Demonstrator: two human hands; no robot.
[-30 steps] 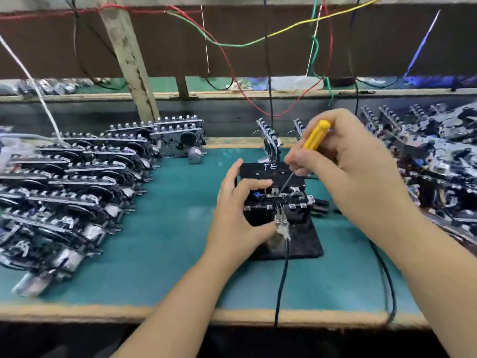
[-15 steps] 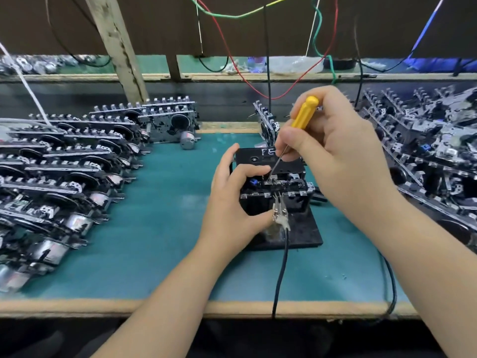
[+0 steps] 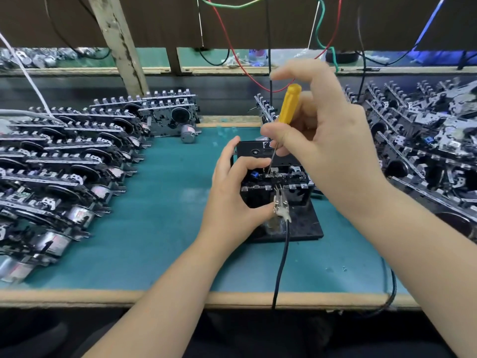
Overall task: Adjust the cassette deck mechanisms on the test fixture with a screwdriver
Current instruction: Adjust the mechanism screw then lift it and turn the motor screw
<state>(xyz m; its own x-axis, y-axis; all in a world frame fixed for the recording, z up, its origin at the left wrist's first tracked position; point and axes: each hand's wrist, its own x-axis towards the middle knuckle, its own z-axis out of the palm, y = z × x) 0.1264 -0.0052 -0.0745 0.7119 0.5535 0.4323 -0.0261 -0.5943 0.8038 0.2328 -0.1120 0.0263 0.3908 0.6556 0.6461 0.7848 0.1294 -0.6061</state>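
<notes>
Two bare forearms and hands, seen from above

No sleeve, glove, watch or ring is worn on the left hand [image 3: 233, 195] or the right hand [image 3: 327, 143]; both forearms are uncovered up to the frame's lower edge, and short, unpainted nails are seen on the fingers.

One head-worn view looks forward and down — close over the green bench [image 3: 160, 228], both forearms entering from below — toward the back rail [image 3: 77, 71].
</notes>
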